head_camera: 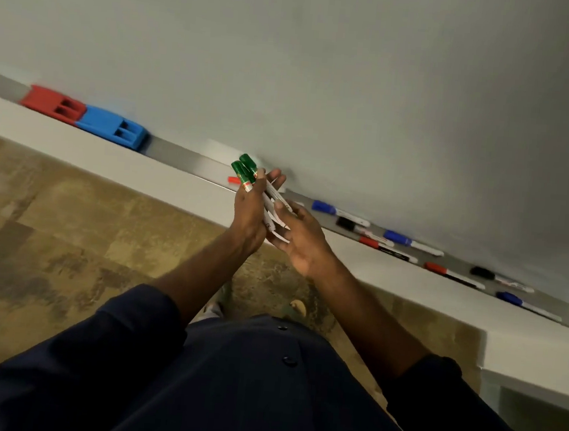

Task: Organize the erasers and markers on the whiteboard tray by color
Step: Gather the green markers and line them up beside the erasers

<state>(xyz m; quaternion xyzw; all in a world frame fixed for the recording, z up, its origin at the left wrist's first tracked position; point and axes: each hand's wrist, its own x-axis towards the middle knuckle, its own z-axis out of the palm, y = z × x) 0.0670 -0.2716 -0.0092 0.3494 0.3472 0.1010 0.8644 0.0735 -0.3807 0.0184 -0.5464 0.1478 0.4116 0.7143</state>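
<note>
My left hand (pixel 250 217) grips a bundle of green-capped markers (pixel 244 172), caps pointing up and left, just in front of the whiteboard tray (pixel 178 158). My right hand (pixel 303 239) touches the white barrels of the same bundle from the right, thumb on top. A red eraser (pixel 50 103) and a blue eraser (pixel 112 128) lie side by side at the tray's left. A red-capped marker (pixel 234 180) lies behind my left hand, mostly hidden. To the right, blue (pixel 325 207), black (pixel 346 223) and red (pixel 370 242) markers lie mixed on the tray.
The whiteboard (pixel 322 81) fills the upper view. A white ledge (pixel 125 167) runs below the tray. Mottled brown floor (pixel 51 229) lies beneath. My dark blue shirt (pixel 244 383) fills the bottom of the view.
</note>
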